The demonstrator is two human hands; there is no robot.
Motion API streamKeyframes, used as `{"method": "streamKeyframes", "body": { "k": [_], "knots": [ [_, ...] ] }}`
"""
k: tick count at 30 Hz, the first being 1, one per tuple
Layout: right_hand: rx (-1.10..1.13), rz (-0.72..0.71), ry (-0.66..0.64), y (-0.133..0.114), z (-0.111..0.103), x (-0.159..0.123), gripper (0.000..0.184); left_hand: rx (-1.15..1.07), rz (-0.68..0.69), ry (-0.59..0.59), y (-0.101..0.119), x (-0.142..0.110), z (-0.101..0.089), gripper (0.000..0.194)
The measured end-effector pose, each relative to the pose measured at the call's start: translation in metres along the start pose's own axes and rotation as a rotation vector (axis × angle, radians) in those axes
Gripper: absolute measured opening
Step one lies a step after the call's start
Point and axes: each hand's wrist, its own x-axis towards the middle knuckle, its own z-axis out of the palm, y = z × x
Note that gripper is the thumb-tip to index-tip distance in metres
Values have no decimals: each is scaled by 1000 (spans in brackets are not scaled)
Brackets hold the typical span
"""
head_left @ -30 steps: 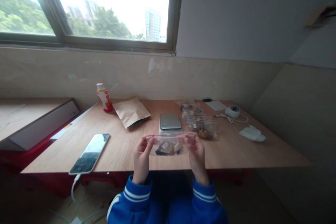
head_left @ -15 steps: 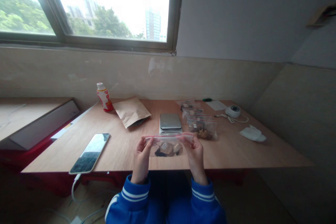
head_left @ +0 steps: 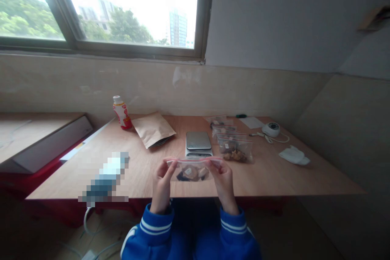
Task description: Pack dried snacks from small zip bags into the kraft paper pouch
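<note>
I hold a small clear zip bag [head_left: 191,170] with a red seal strip, filled with dark and pale pieces, above the near edge of the wooden table [head_left: 274,174]. My left hand [head_left: 162,185] pinches its top left corner. My right hand [head_left: 223,180] pinches the top edge right of the middle. Both wrists wear blue sleeves with white stripes. Just behind the bag sits a small silver scale [head_left: 198,143].
Several filled zip bags [head_left: 233,146] lie right of the scale. A brown paper pouch [head_left: 153,129] and a small drink bottle [head_left: 122,112] stand at the back left. A phone [head_left: 105,178] lies at the left, a white round device [head_left: 270,128] and a white cloth [head_left: 294,156] at the right.
My hands and the bag have drifted slightly left and closer together along the seal. Nothing else on the table has moved.
</note>
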Motion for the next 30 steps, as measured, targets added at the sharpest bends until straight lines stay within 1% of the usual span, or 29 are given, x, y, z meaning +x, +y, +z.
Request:
{"method": "streamKeyframes", "body": {
  "k": [2,4,7,10,12,15,19,25,30],
  "knots": [
    [2,-31,3,0,-1,0,18,-19,-35,-88,-1,1,-3,28],
    [-2,-60,15,0,-2,1,17,-33,-56,-152,0,1,-5,34],
    [-32,-92,57,0,-3,1,17,-55,-58,-208,2,-1,-6,32],
    [-44,-108,60,-1,-3,1,16,-37,-44,-242,3,-3,-4,29],
    [-55,-120,47,-2,-2,1,15,30,-31,-208,4,-4,-2,27],
    [-77,-137,29,-4,-2,1,13,132,-17,-118,4,-3,1,24],
    [-106,-128,-8,-5,-2,0,13,213,-1,-53,4,-1,1,25],
    [-134,-150,-25,-8,-1,-3,13,305,37,-19,5,-2,-1,27],
    [-148,-113,-22,-8,-2,-4,15,349,79,-22,7,-2,1,27]
  ]
}}
